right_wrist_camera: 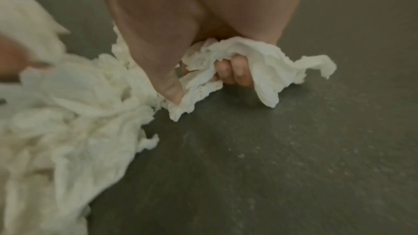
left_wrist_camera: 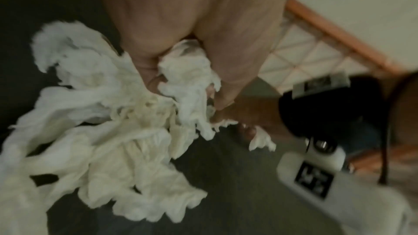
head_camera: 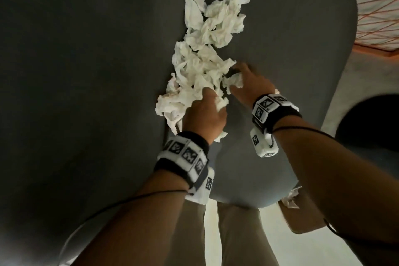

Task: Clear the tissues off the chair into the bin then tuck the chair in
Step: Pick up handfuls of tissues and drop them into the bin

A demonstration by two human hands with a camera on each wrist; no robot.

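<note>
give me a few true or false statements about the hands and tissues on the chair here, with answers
1. The right hand grips a crumpled tissue. True.
2. The left hand is off the chair, holding nothing. False: it grips tissues at the near end of the pile.
3. All the tissues are gone from the chair. False: a long pile still lies on it.
4. Both hands wear wrist bands with black and white markers. True.
5. The two hands are at opposite ends of the pile. False: they are close together at its near end.
</note>
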